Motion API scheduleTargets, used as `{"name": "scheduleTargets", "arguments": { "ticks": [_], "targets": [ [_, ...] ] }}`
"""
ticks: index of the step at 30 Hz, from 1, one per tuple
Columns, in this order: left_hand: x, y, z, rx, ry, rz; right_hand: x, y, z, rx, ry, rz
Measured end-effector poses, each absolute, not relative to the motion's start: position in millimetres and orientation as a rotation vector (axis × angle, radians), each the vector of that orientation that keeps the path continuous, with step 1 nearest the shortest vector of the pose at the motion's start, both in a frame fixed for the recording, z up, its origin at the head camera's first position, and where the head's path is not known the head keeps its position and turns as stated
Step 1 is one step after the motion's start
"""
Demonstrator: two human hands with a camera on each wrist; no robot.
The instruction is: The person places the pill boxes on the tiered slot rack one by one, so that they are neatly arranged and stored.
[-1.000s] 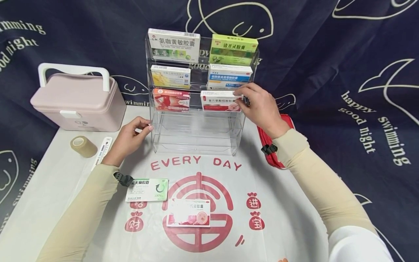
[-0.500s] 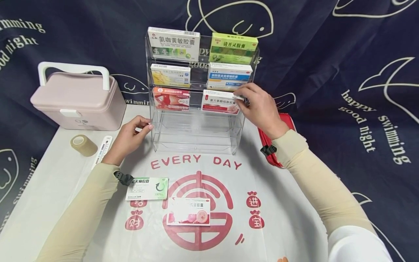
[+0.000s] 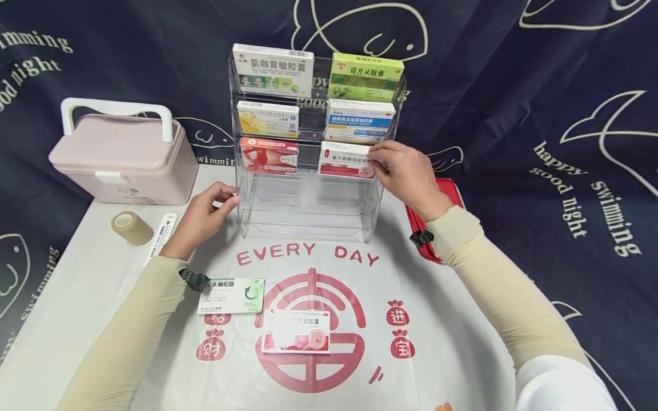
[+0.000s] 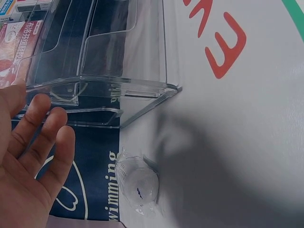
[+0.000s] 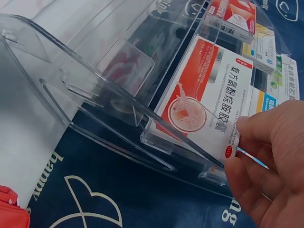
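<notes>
A clear acrylic tiered rack (image 3: 308,211) stands at the back of the white mat. My right hand (image 3: 380,158) pinches the right end of a white-and-red medicine box (image 3: 345,161), which sits in the right slot of the rack's third tier. In the right wrist view my thumb (image 5: 247,128) lies on the front corner of that box (image 5: 204,99). My left hand (image 3: 226,198) touches the rack's left side wall low down. The left wrist view shows its fingers (image 4: 42,128) straight, beside the rack's (image 4: 123,71) clear edge, holding nothing.
Several other medicine boxes fill the upper tiers. A green-white box (image 3: 231,297) and a pink-white box (image 3: 296,332) lie on the mat near me. A pink carry case (image 3: 120,160), a tape roll (image 3: 131,228) and a thermometer strip (image 3: 160,234) sit left. A red pouch (image 3: 437,228) lies right.
The white-and-red box has slid down and slightly right into the third-tier slot, with my right hand lowering along with it. My left hand has stayed put.
</notes>
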State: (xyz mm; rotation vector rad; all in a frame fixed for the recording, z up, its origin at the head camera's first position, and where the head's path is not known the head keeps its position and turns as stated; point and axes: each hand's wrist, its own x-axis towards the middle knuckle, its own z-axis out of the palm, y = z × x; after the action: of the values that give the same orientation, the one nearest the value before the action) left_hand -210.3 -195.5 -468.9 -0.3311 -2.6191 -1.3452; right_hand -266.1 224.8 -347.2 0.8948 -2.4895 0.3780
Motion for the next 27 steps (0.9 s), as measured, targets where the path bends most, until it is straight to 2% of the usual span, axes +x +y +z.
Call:
{"name": "scheduleTargets", "arguments": {
  "ticks": [6,13,18,24,27],
  "targets": [
    [-211.7,-196.0,-469.2,-0.332,-2.615,-1.342,-259.6,224.8,-350.6,0.911,-2.44,0.472],
    [-210.1,-195.4,-468.4,-0.329,-2.615,-1.341,-233.9,219.3,-369.7,1.03,-2.411,0.82],
    [-210.6,-196.3,-469.5,-0.329,-2.607,-1.351,-198.5,211.8,-407.8,1.071,-2.7,0.998],
    [-211.0,-197.3,-470.7,-0.318,-2.596,-1.366,-136.2,191.1,-470.6,1.308,-2.913,0.82],
    [-212.4,-196.7,-472.0,-0.331,-2.601,-1.38,-110.1,183.0,-487.7,1.406,-2.936,0.755]
  ]
}}
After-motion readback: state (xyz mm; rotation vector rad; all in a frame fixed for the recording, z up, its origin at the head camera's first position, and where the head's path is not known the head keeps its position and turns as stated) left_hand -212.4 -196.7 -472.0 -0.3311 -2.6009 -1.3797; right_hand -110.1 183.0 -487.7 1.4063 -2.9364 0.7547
